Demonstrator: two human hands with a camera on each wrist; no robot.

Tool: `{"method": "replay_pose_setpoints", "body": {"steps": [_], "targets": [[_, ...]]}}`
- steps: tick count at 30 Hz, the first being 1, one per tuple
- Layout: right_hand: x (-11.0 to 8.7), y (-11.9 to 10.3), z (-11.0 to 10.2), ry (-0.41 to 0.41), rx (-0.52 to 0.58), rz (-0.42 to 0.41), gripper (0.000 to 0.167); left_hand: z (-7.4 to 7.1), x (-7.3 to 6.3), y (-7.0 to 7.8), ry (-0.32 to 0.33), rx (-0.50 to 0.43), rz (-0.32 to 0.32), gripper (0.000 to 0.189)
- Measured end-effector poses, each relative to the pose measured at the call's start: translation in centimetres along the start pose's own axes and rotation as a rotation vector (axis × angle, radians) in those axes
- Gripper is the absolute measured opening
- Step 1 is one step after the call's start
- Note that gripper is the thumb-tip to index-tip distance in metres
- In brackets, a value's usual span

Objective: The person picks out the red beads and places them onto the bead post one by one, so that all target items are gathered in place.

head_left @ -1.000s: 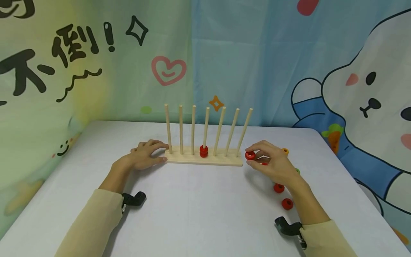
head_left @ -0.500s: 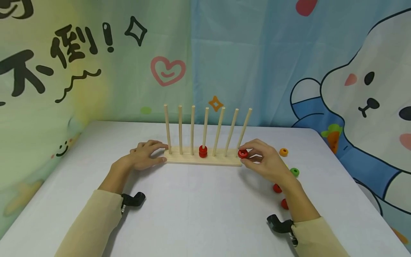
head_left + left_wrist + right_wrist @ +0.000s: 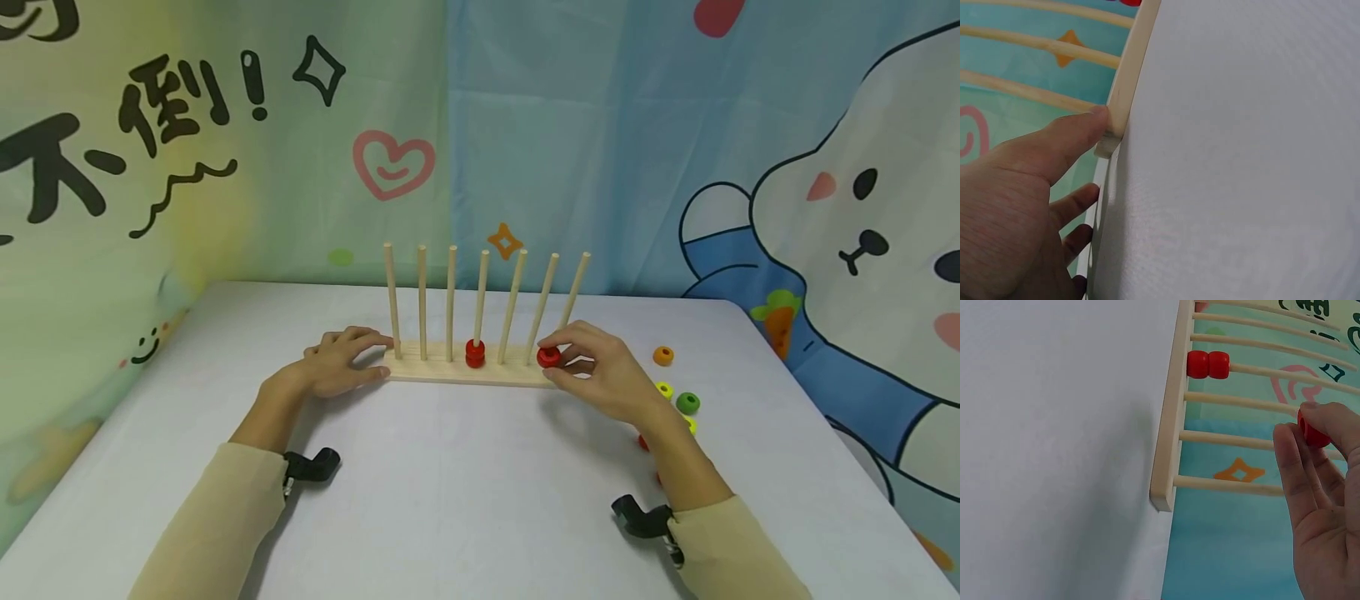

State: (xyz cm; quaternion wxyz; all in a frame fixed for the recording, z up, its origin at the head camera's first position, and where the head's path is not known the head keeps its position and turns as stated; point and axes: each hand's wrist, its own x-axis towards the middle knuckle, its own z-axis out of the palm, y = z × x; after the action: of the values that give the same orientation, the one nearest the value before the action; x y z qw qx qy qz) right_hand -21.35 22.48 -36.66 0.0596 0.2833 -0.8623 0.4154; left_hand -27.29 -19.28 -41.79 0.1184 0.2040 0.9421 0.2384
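A wooden peg rack [image 3: 465,375] with a row of upright pegs stands on the white table. Two red beads [image 3: 1130,2] are stacked low on its middle peg; the right wrist view shows both red beads [image 3: 1208,364] whole. My left hand [image 3: 341,362] holds the rack's left end, thumb at the front corner and index finger at the back. Between thumb and fingertips my right hand [image 3: 600,371] pinches another red bead [image 3: 549,357]. In the head view this bead overlaps the foot of the pegs near the rack's right end; in the right wrist view it sits well up from the base.
To the right of the rack lie loose beads: an orange bead [image 3: 663,356], a green bead [image 3: 687,403], yellow ones such as this yellow bead [image 3: 664,389], and red ones partly hidden behind my right forearm. A printed cloth [image 3: 540,150] hangs behind the table.
My right hand has moved left with the red bead, from beyond the rack's right end to over its right part. The left hand stays on the rack's left end.
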Motion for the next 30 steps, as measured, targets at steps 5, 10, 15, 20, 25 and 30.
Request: {"method": "replay_pose_setpoints", "body": {"steps": [5, 10, 15, 20, 25, 30], "targets": [[0.4, -0.2, 0.5, 0.001, 0.03, -0.016, 0.034, -0.1, -0.1, 0.3, -0.003, -0.005, 0.006, 0.058], [1.1, -0.9, 1.3, -0.002, 0.074, -0.039, 0.033, -0.2, -0.2, 0.2, -0.006, 0.003, -0.014, 0.058], [2.2, -1.8, 2.4, -0.022, 0.135, -0.084, 0.031, -0.2, -0.7, -0.3, 0.003, 0.004, -0.021, 0.058], [2.5, -2.3, 2.9, -0.036, 0.155, -0.093, 0.031, 0.1, -0.7, -0.5, -0.001, -0.017, -0.001, 0.06], [2.8, -2.3, 3.1, -0.044, 0.161, -0.111, 0.033, 0.4, -0.2, -0.6, 0.001, -0.015, -0.002, 0.064], [3.3, -2.3, 3.4, -0.019, 0.166, -0.143, 0.033, 0.3, 0.1, -0.4, -0.007, -0.008, -0.004, 0.064]]}}
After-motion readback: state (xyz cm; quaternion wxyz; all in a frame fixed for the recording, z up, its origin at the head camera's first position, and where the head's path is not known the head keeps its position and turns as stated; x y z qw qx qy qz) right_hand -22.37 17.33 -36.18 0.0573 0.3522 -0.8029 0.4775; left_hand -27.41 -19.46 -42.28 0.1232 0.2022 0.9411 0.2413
